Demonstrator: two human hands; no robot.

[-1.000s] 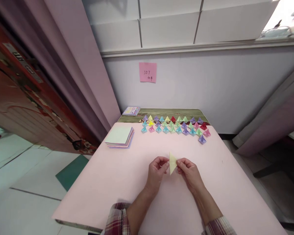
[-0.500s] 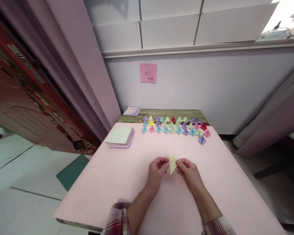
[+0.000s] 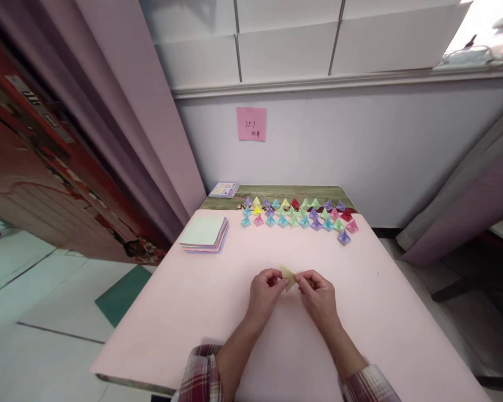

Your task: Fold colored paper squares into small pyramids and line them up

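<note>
A small pale yellow folded paper [image 3: 288,275] is pinched between both hands just above the pink table cover [image 3: 201,301]. My left hand [image 3: 266,295] grips its left side with thumb and fingers closed. My right hand [image 3: 317,296] pinches its right side the same way. The paper lies tilted, a pointed corner up to the left. Beyond the hands, several small folded paper shapes [image 3: 299,216] in many colours stand in rows near the far edge. A stack of coloured square paper sheets [image 3: 204,233] lies at the far left of the cover.
A small printed paper pack [image 3: 224,190] rests on the wooden tabletop behind the cover. A pink sticky note [image 3: 251,123] hangs on the wall. Curtains hang left and right. A red door [image 3: 33,167] stands open at left, with a green mat [image 3: 123,293] on the tiled floor.
The yellow paper stood upright as a taller triangle between the fingers; now it is tipped over to the left and looks smaller, and both hands have shifted slightly left.
</note>
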